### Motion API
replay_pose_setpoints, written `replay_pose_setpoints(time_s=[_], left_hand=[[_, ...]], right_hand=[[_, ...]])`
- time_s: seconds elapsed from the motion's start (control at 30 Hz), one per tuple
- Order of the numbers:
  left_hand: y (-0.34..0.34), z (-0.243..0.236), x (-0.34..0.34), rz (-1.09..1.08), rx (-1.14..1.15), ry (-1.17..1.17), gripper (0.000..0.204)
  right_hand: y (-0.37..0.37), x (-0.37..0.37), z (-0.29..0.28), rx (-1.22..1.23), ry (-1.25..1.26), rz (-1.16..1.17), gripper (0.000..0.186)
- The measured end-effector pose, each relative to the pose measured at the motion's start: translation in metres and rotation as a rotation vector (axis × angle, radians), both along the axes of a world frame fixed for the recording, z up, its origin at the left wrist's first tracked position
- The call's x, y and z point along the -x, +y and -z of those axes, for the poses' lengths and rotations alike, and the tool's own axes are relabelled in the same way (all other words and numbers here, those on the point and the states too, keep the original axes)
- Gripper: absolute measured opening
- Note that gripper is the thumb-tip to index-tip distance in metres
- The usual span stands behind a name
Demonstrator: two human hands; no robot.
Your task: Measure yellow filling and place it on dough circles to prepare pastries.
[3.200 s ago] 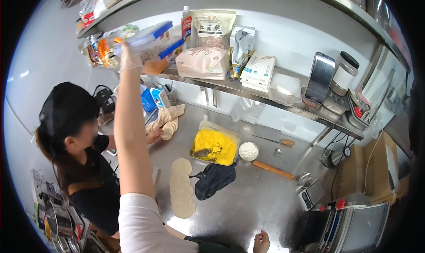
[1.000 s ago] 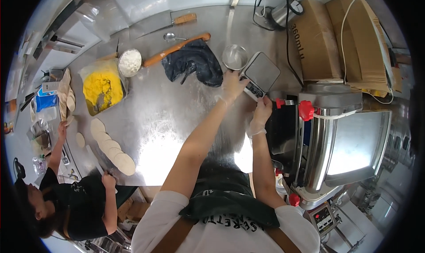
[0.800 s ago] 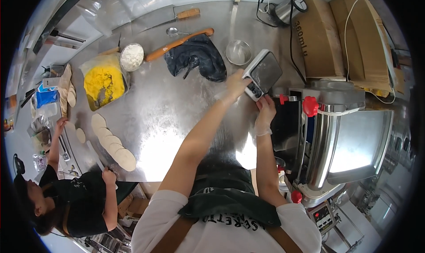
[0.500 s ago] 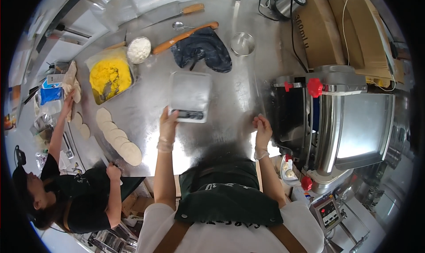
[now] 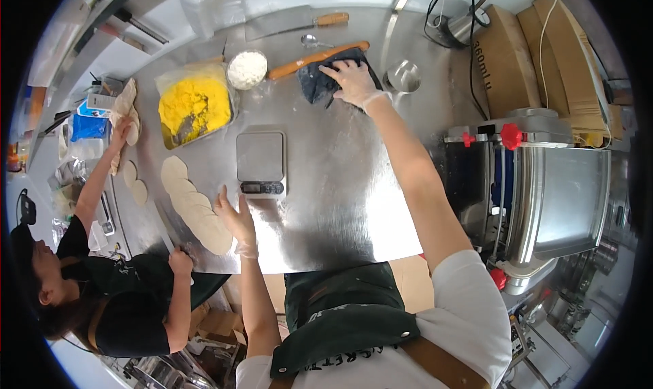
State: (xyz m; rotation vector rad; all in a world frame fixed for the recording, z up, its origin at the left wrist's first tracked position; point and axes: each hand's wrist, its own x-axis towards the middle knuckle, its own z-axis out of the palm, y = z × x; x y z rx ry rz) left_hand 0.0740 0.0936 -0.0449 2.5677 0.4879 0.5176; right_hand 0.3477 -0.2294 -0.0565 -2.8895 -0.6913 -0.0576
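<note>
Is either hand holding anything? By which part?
Left hand: nothing held. Right hand: fingers spread on the dark cloth's right part; whether it grips can't be told.

Dark bundle [image 5: 314, 87] partly hidden behind right hand [image 5: 355, 84], scale display [image 5: 261, 187] illegible.

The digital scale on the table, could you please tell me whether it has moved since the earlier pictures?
Yes: the digital scale has moved left, away from the machine with red knobs and closer to the dough rounds.

Free tabletop [image 5: 333, 185] right of scale [image 5: 261, 157]
</note>
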Motion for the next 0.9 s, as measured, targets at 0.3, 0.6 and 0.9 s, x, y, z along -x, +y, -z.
replay_pose_setpoints(time_s=[0.3, 0.6, 0.9], left_hand=[[-0.059, -0.006, 0.067, 0.301, 0.546, 0.038, 0.038], [-0.06, -0.013, 0.091, 0.617, 0.572, 0.089, 0.03], [-0.057, -0.017, 0.117, 0.512, 0.643, 0.287, 0.022]], right_hand=[[-0.029, 0.145, 0.015, -0.179, 0.031, -0.095, 0.037], [-0.064, 0.334, -0.021, -0.444, 0.161, 0.384, 0.041], [-0.197, 0.261, 0.001, 0.267, -0.113, 1.188, 0.041]])
